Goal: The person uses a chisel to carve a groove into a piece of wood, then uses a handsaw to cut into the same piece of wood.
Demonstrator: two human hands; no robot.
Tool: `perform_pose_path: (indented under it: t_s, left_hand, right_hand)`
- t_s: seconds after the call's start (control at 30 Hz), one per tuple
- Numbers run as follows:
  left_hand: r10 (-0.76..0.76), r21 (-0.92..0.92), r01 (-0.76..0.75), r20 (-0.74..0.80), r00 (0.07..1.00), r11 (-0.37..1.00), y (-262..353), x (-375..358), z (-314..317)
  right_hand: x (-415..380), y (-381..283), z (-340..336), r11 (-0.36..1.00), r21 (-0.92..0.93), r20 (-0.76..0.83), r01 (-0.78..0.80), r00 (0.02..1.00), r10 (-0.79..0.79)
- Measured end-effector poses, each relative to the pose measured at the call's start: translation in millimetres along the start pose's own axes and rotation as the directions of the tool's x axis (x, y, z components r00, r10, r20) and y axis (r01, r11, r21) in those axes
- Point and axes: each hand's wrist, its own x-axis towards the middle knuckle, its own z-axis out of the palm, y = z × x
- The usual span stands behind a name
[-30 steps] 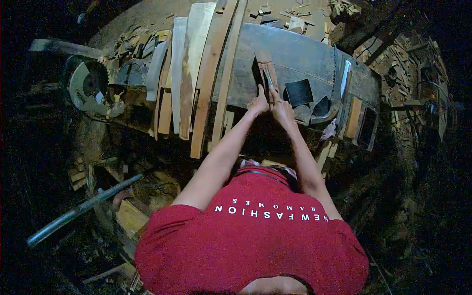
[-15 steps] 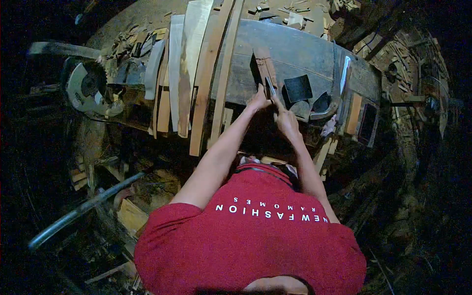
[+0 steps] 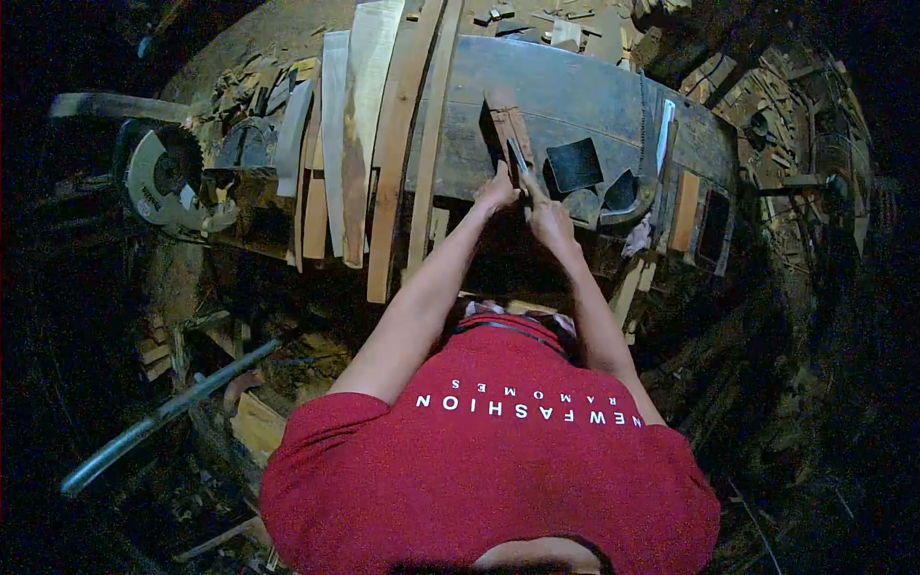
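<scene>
A short block of reddish wood [image 3: 509,123] lies on the workbench, with dark lines or cuts across its far part. My left hand [image 3: 496,190] is closed at the near left side of this block, its thumb pointing forward. In my right hand [image 3: 549,222] is a chisel [image 3: 520,159], gripped by its handle. Its narrow metal blade points away from me and rests on or just over the block; contact is hard to make out. To the right of the block lies a dark square piece [image 3: 575,165].
Several long boards [image 3: 391,182] lie across the bench [image 3: 575,86], overhanging its near edge. A circular saw [image 3: 163,172] stands at the left. On the right are a handsaw [image 3: 644,120], a white-bladed tool [image 3: 664,134] and a small wood piece [image 3: 685,211]. A metal pipe [image 3: 172,407] slants at lower left.
The whole view has shifted slightly, so the bench appears a little further left and up. Both hands keep nearly the same position at the block, the chisel still in the right hand.
</scene>
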Motion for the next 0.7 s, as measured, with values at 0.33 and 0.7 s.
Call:
perform_pose_path:
  t_s: [0.33,0.7]
  left_hand:
    - [0.105,-0.065,-0.110,-0.076,0.992,0.992,-11.4,12.1,10.9]
    - [-0.056,-0.115,0.058,0.017,0.998,0.992,40.1,-45.1,-31.4]
  right_hand:
    - [-12.6,-1.8,-2.4,0.999,-0.036,0.026,-0.039,0.999,0.040]
    - [-38.1,-9.1,-15.6,0.997,-0.027,0.064,-0.079,0.995,0.080]
